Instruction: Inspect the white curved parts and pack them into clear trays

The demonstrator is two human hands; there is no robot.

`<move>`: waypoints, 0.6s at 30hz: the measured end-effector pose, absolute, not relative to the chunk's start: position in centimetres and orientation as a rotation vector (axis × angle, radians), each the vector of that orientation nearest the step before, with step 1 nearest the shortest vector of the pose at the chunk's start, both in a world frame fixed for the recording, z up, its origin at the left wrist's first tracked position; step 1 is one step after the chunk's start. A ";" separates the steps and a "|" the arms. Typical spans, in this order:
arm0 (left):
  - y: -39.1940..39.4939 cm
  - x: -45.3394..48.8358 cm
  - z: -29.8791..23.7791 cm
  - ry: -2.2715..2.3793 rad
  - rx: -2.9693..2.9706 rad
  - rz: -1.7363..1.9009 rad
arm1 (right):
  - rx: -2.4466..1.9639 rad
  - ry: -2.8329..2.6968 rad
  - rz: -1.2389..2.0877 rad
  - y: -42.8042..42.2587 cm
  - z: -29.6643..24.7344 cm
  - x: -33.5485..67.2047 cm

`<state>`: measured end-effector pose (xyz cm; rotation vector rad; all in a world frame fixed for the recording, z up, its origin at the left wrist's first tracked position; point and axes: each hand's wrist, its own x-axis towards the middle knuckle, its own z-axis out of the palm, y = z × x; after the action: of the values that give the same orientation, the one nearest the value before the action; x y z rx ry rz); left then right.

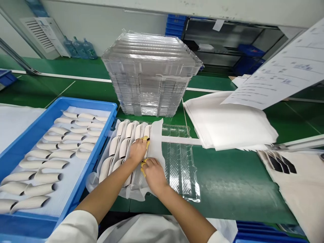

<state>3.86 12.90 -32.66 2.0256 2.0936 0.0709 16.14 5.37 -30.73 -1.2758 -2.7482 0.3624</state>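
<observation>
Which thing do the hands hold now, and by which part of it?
The left hand and right hand appear to grip the thin white sheet by its left edge.

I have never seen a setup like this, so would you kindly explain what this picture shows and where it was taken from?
This is a view from a camera worn on a person's head, looking forward and down at their bare arms. The left hand and right hand rest on a thin white sheet, with yellow finger cots on some fingertips. Beneath them, curved white moulded pieces lie in rows on a clear plastic tray. More such pieces fill a blue tray at left. Ahead stands a tall stack of clear trays. At right, a pile of white sheets lies on the green bench, below a printed paper.
</observation>
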 end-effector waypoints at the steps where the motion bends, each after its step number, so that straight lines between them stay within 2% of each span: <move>1: 12.8 3.9 -32.8 2.119 2.036 0.076 | -1.284 -2.732 0.340 5.5 -31.1 16.1; 9: 12.7 4.4 -33.3 2.151 2.115 0.058 | -1.295 -2.638 0.281 4.6 -33.9 16.6; 18: 13.1 3.5 -31.8 2.020 2.144 0.070 | -1.314 -2.615 0.338 5.1 -33.9 16.7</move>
<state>3.50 13.12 -31.75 2.1441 2.0196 0.0701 16.72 5.07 -33.89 -1.3141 -2.6152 0.3381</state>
